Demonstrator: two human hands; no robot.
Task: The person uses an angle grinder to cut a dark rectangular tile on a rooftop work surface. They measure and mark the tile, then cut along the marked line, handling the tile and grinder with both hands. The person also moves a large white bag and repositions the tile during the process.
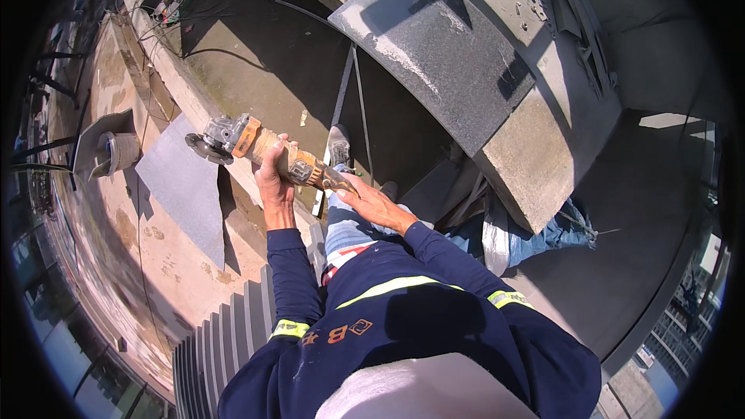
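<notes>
Grinder (pixel 261 144), scuffed orange, round disc (pixel 206 150) apparently metal, fills left grip (pixel 272 182).

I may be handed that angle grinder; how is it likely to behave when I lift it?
The angle grinder will probably feel heavy toward the front, since its bulky, metal-looking head sits there. Its long, solid-looking body should stay stiff. Laid down, it might tip or roll, as the round disc juts from one side.
</notes>
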